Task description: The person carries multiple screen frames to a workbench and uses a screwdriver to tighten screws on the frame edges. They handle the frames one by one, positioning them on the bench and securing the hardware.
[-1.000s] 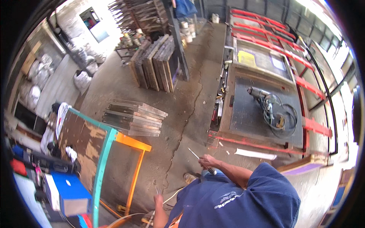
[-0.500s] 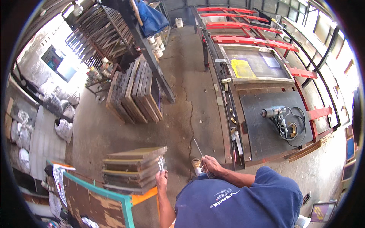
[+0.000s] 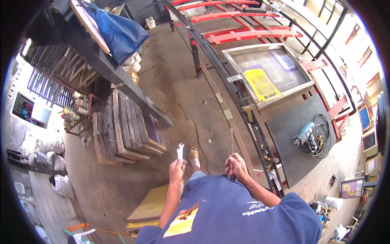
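Observation:
My left hand [image 3: 177, 171] is closed round a silver wrench [image 3: 180, 150], its jaw end pointing up; whether it is a single wrench I cannot tell. In my right hand [image 3: 237, 166] is a long-shafted screwdriver [image 3: 232, 140], its thin shaft upward and its red and black handle [image 3: 232, 175] showing below the fingers. Both hands are raised in front of my body, apart from each other. A sandalled foot [image 3: 194, 153] shows on the floor between them.
On the right, a long red-barred metal table [image 3: 252, 34] carries a framed screen [image 3: 239, 61] with a yellow patch. Closer, a corded power tool [image 3: 302, 134] lies on a black board [image 3: 280, 118]. Leaning wooden frames [image 3: 122, 126] stand left, by a dark post [image 3: 138, 97]. Stacked panels [image 3: 150, 203] lie low left.
My view has turned and moved forward, bringing the table's screen and the leaning frames closer. The stacked panels have slipped toward the lower edge. Both hands keep their tools.

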`<state>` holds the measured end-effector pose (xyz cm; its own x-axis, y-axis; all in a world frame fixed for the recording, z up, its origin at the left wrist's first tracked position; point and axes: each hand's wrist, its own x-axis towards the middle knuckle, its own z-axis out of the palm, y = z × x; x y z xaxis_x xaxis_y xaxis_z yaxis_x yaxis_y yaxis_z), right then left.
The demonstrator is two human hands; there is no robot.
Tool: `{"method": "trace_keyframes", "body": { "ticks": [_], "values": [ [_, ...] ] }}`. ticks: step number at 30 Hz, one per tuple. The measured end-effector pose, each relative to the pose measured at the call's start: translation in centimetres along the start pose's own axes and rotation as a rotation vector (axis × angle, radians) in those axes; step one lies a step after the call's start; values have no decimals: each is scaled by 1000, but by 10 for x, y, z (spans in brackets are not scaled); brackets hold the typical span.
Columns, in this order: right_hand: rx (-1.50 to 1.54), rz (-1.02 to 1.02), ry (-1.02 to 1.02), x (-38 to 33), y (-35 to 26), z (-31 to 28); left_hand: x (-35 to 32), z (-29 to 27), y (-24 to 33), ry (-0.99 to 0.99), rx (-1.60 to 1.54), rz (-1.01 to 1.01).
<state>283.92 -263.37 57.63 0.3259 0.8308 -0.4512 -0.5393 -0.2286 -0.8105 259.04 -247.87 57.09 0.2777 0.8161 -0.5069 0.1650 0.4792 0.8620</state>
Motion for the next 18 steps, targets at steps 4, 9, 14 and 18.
{"method": "trace_keyframes", "body": {
  "ticks": [4, 9, 14, 18],
  "values": [
    [268, -102, 116, 65, -3, 49, 141, 20, 93, -281, 197, 147],
    [104, -225, 235, 125, -21, 88, 281, 71, 192, -500, 376, 334],
    [164, -356, 488, 181, -71, 94, 409, 127, 263, -674, 588, 684],
    [140, -392, 538, 232, -123, 84, 492, 176, 316, -656, 823, 729]
  ]
}}
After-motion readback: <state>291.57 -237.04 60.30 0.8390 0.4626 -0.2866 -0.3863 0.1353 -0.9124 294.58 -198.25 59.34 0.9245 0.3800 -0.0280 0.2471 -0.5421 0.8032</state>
